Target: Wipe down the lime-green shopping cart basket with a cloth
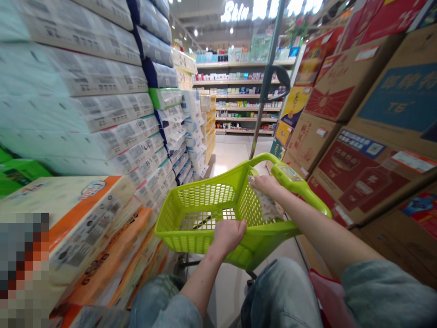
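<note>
A lime-green shopping cart (205, 239) stands right in front of me, turned sideways. Its perforated basket has a dark, thin streak at the bottom. My left hand (229, 237) is closed around the near rim of the basket. Farther to the right, my right hand (264, 184) reaches in by the basket's back panel, just under the cart handle (297, 182). Its fingers are closed, with something whitish at their tips that I cannot make out. Below that hand a pale, patterned, cloth-like thing (269, 207) lies against the back panel, partly hidden by my arm.
Tall stacks of wrapped tissue packs (105, 73) line the left side. Orange-and-cream packs (99, 196) sit low beside them. Cardboard cartons (355, 173) are piled at the right. A grey pole (266, 82) rises behind the cart. Shelves of small goods (239, 95) stand beyond the pale floor.
</note>
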Demonstrator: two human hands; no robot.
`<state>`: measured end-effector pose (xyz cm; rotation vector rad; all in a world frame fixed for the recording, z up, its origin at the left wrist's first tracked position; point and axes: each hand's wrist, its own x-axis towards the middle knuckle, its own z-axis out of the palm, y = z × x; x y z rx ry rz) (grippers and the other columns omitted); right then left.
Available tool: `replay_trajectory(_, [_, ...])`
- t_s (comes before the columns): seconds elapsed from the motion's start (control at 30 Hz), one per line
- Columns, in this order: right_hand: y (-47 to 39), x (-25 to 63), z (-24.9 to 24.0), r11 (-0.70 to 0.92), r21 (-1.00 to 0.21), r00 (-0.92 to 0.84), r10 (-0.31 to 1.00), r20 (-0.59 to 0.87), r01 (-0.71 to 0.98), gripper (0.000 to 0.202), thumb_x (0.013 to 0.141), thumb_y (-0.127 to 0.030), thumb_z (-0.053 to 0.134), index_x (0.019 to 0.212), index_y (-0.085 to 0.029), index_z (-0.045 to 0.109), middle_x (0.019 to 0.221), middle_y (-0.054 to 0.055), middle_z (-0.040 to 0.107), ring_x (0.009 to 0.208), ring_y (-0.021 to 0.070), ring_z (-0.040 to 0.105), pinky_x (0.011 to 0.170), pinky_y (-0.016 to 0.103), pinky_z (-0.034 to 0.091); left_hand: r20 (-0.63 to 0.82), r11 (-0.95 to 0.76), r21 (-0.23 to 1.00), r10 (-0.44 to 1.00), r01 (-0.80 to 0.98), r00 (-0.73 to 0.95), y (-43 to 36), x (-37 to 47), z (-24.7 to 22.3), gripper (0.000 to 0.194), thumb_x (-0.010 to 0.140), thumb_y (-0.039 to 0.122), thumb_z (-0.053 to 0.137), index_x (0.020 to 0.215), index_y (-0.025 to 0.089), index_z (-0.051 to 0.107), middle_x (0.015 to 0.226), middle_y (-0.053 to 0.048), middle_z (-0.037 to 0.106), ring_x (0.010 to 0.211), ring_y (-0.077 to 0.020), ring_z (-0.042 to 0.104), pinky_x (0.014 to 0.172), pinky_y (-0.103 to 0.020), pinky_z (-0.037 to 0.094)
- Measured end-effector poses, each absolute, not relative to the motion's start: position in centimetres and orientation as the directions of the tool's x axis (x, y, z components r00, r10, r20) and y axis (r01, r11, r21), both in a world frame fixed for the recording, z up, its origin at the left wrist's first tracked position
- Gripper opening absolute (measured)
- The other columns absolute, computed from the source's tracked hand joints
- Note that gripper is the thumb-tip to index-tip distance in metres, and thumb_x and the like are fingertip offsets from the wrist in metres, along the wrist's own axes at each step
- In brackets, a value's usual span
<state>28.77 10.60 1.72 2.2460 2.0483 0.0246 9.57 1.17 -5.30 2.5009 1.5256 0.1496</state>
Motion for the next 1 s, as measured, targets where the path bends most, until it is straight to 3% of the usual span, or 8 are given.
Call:
replay_trajectory(0.3, [7.1,27.2,2.6,-0.068,0.143,0.076,0.996,-0.055,0.987,0.03,0.088,-0.028,0.042,0.101,-0.01,0.061,0.099,0.018,0.066,0.096,0.0275,0.063,0.076,0.033,0.047,-0.017,-0.436,0.228,0.892,0.871,0.451,1.7,9.7,-5.7,0.069,0.091,0.042,0.008,0.083,0.014,0.071,0.085,-0.013,0.07,0.084,-0.0235,0.064,0.073,-0.033,0.044])
replay_trajectory(0.6, [4.2,27.7,2.0,-0.049,0.118,0.057,0.997,-0.058,0.992,0.032,0.086,-0.035,0.046,0.1,-0.01,0.061,0.099,0.019,0.066,0.095,0.0273,0.063,0.077,0.031,0.044,0.007,-0.445,0.213,0.891,0.87,0.454,1.5,9.6,-5.7,0.069,0.091,0.042,0.008,0.083,0.016,0.071,0.083,-0.012,0.07,0.082,-0.0237,0.064,0.07,-0.033,0.045])
replay_trajectory(0.8, [1.7,27.9,2.2,-0.078,0.057,0.083,0.992,-0.092,0.995,0.036,0.088,-0.039,0.038,0.099,-0.012,0.059,0.097,0.018,0.067,0.089,0.0268,0.064,0.068,0.03,0.044,-0.008,-0.431,0.214,0.896,0.876,0.443,1.4,9.7,-5.3,0.068,0.091,0.043,0.009,0.083,0.015,0.071,0.086,-0.012,0.07,0.085,-0.0239,0.064,0.071,-0.032,0.044])
replay_trajectory(1.0, [1.4,28.1,1.9,-0.084,0.042,0.087,0.993,-0.075,0.996,0.03,0.087,-0.034,0.04,0.094,-0.013,0.059,0.093,0.016,0.067,0.087,0.0248,0.064,0.065,0.027,0.041,-0.012,-0.411,0.227,0.906,0.883,0.424,1.1,9.7,-4.9,0.067,0.091,0.042,0.011,0.084,0.014,0.071,0.086,-0.013,0.07,0.085,-0.0238,0.064,0.072,-0.031,0.044])
